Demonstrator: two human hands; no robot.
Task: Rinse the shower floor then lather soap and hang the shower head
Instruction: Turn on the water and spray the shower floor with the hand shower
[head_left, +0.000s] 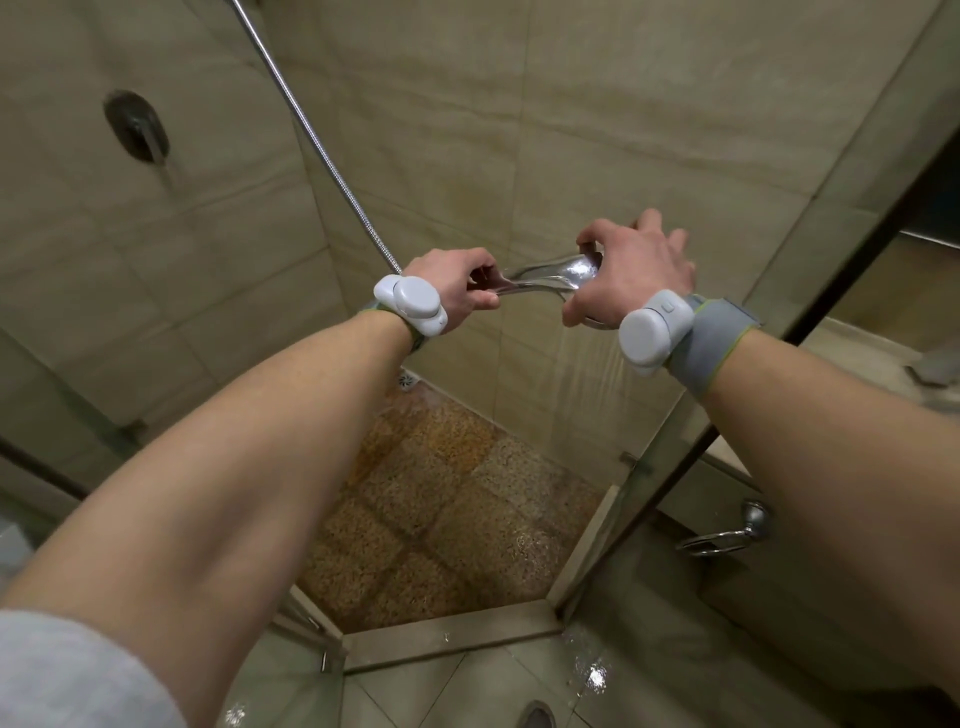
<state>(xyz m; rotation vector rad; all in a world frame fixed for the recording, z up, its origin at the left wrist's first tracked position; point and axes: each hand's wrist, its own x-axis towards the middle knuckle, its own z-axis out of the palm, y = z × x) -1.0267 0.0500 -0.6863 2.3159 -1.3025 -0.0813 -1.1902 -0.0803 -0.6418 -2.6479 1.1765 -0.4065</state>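
Note:
A chrome shower head is held out over the shower stall with both hands. My left hand grips its handle, where the metal hose runs up and left to the top edge. My right hand curls round the round spray end, fingers over its rim. Water streams down from the head along the glass toward the speckled brown shower floor, which looks wet. No soap is visible.
A round wall valve sits on the left tiled wall. A floor drain lies in the far corner. The glass door frame rises at the right, with a chrome ring beyond it. Wet tiles lie outside the raised threshold.

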